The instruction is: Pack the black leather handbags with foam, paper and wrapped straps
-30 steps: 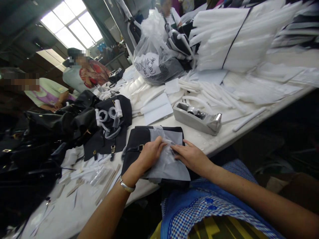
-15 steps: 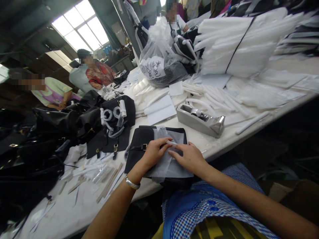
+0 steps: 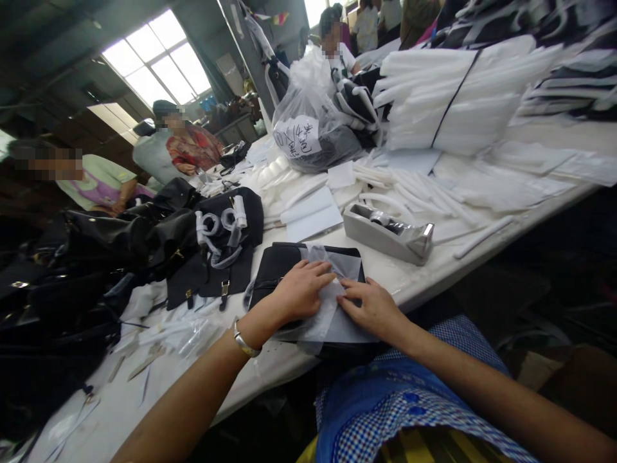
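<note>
Rests half-spread left hand (image 3: pixel 299 289), loosely curled right hand (image 3: pixel 375 310) on thin translucent whitish sheet (image 3: pixel 330 315) over flat black leather-look bag (image 3: pixel 278 260) on white table (image 3: pixel 270 373); cannot tell if pinching. Probably light, slippery; best held by edges.

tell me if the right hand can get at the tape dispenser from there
Likely yes: the right hand is at the translucent sheet on the black bag, and the tape dispenser sits just beyond, with only the bag's corner and tabletop showing between.
</note>
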Demonstrator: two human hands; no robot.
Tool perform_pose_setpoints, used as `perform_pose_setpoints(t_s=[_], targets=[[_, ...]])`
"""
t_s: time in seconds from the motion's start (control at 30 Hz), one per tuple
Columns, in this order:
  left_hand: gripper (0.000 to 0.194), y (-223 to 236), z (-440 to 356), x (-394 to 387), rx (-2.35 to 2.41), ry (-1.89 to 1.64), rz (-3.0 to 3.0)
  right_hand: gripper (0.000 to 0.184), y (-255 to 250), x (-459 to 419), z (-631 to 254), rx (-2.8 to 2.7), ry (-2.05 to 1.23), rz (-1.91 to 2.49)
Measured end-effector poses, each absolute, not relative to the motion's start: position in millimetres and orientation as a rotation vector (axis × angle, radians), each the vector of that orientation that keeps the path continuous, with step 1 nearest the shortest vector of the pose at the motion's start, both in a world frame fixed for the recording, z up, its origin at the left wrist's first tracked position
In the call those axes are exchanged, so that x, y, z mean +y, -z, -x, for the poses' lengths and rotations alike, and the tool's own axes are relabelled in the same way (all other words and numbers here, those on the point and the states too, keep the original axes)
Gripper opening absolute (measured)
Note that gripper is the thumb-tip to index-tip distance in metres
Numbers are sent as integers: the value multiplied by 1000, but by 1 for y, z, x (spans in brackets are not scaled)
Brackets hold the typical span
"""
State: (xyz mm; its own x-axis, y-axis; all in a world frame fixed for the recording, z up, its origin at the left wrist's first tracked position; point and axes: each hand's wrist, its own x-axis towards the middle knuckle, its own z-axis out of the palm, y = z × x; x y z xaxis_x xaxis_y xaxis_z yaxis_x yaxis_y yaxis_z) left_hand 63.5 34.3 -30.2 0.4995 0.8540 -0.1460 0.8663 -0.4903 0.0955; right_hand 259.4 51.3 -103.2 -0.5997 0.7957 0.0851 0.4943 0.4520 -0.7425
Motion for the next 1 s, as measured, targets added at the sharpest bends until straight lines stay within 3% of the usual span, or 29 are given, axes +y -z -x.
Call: perform_pose_setpoints(t_s=[0.4,0.7,0.77,0.9,1.0], targets=[[57,38,-65,38,1379,251,-2708,14,114,50,-265,-2054,-1085,1036],[23,47,-76,42,1351,264,-2877,12,117,49,-272,-1959,-1172,999],[21,50,-74,41,1345,237,-2900,10,122,48,-272,-1945,-1136,994],[34,52,-69,35,1370,16,-2982,11,130,44,-270,-1935,-915,963],[23,50,-67,28,1424,-49,-2949,15,129,43,-270,-1942,-740,892]])
